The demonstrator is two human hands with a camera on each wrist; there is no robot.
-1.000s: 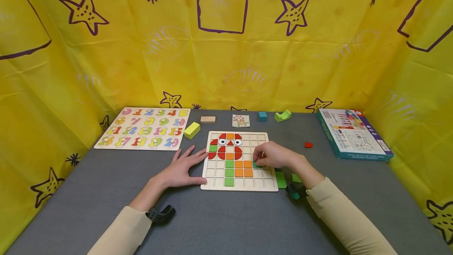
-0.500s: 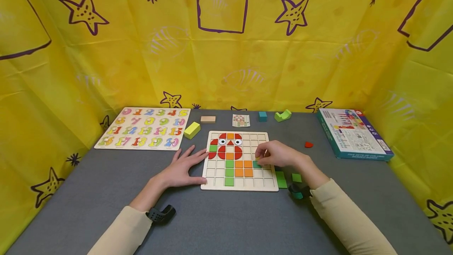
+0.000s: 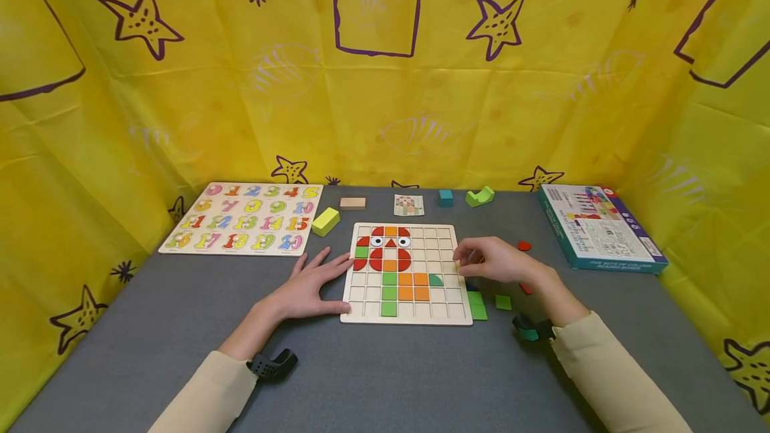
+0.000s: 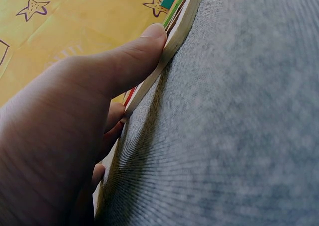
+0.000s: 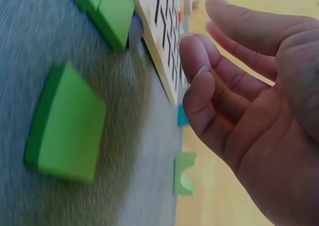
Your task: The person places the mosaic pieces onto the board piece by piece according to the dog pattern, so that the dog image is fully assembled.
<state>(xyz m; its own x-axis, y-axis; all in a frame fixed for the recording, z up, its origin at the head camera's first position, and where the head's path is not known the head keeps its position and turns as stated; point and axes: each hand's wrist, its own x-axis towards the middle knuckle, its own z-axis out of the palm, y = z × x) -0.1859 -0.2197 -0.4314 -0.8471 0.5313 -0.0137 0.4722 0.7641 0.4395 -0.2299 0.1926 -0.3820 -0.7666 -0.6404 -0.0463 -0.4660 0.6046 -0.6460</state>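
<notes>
A pale wooden grid board [image 3: 445,246] lies flat on the table, filled in part with red, orange, green and white-eyed tiles. My left hand [image 3: 307,289] rests at its left side, fingers spread; in the left wrist view the thumb [image 4: 144,46] lies against the board's edge. My right hand [image 3: 490,260] hovers by the board's right edge. Its fingers bend loosely in the right wrist view, with nothing between them. A teal quarter-round tile [image 3: 436,280] sits in a cell right of the orange squares [image 3: 414,286].
Green square tiles [image 3: 478,307] lie against the board's right side, with another green tile [image 3: 503,302] beside them. A red tile [image 3: 525,246] is farther back. Behind stand a yellow block [image 3: 326,222], picture card [image 3: 409,205] and teal block [image 3: 445,198]. A number puzzle [image 3: 240,219] and box [image 3: 601,226] flank them.
My right hand has let go of the teal quarter-round tile, which stays in its cell, and has moved right to the board's edge. The left hand has kept its place.
</notes>
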